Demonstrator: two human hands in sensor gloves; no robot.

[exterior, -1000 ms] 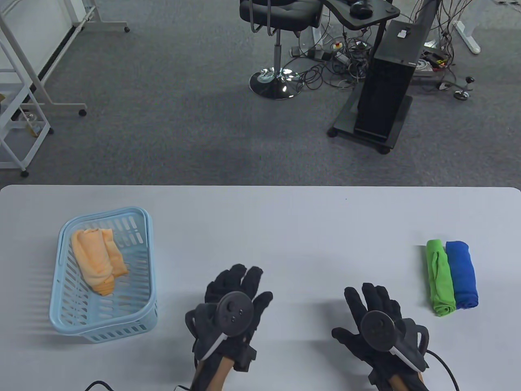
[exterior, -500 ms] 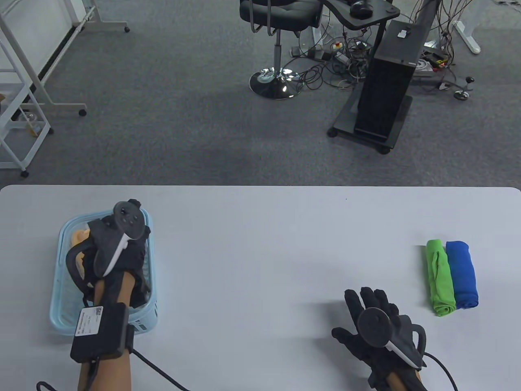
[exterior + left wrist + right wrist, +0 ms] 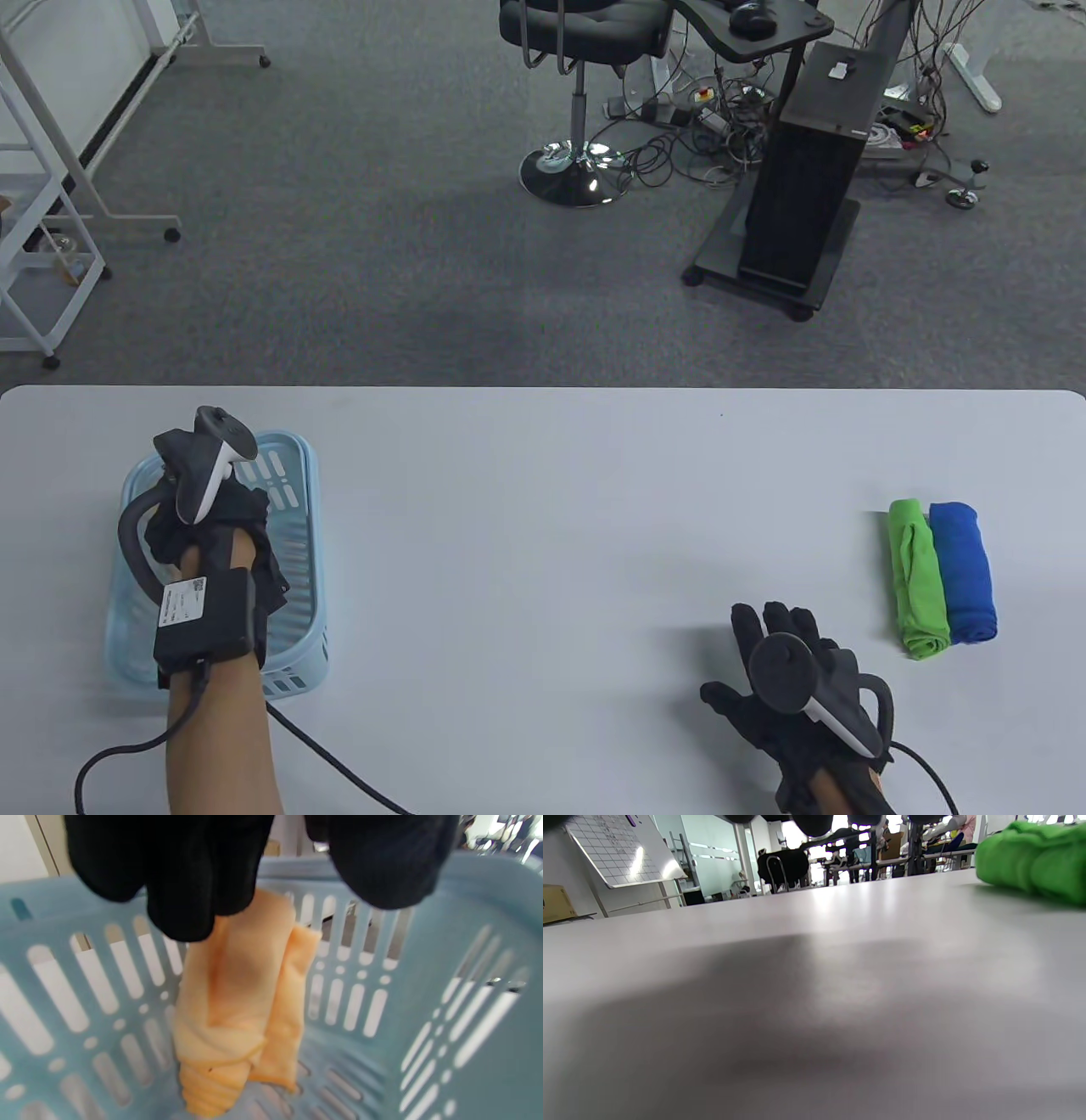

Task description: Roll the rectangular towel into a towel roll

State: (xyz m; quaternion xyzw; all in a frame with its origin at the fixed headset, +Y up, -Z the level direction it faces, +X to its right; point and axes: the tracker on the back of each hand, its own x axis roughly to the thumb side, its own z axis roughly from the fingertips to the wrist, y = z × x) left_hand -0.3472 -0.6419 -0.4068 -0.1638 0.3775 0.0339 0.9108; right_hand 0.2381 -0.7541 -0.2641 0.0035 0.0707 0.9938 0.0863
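My left hand (image 3: 199,526) reaches down into the light blue basket (image 3: 293,526) at the table's left. In the left wrist view its fingertips (image 3: 182,899) pinch the top end of the folded orange towel (image 3: 237,993), which hangs down toward the basket floor (image 3: 339,1077). In the table view the hand hides the towel. My right hand (image 3: 780,645) rests flat on the table at the front right with fingers spread and holds nothing.
A green towel roll (image 3: 918,577) and a blue towel roll (image 3: 963,570) lie side by side at the table's right; the green one also shows in the right wrist view (image 3: 1035,861). A cable (image 3: 339,768) trails from my left wrist.
My left hand moved from the table's front middle into the basket and took hold of the orange towel. My right hand stayed almost in place.
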